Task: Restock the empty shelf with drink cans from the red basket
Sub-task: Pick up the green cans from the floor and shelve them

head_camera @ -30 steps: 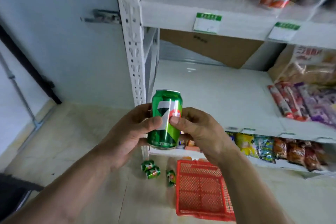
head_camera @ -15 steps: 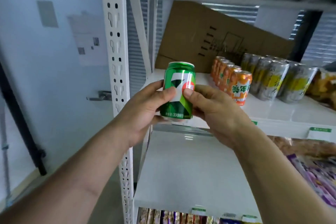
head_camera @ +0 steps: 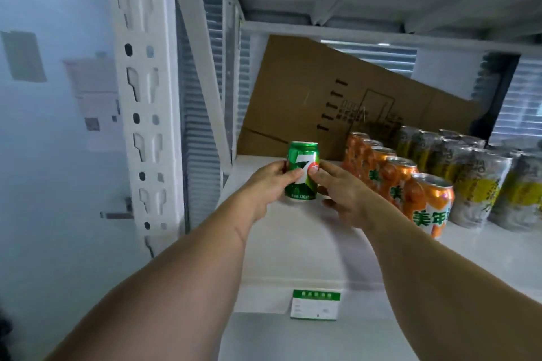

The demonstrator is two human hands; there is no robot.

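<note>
Both hands, left hand (head_camera: 268,184) and right hand (head_camera: 341,196), grip our green can (head_camera: 302,171) upright, placing it on the shelf (head_camera: 293,252); next we let go.

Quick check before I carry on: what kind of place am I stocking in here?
Most likely a small shop or its stockroom: white metal shelving with a green price tag on its edge, rows of orange drink cans, and both hands setting down a green can.

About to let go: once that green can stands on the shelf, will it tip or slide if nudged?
The green can looks smooth, so it probably slides on the glossy shelf. Upright and squat, it seems unlikely to tip; on its side it would likely roll.
</note>
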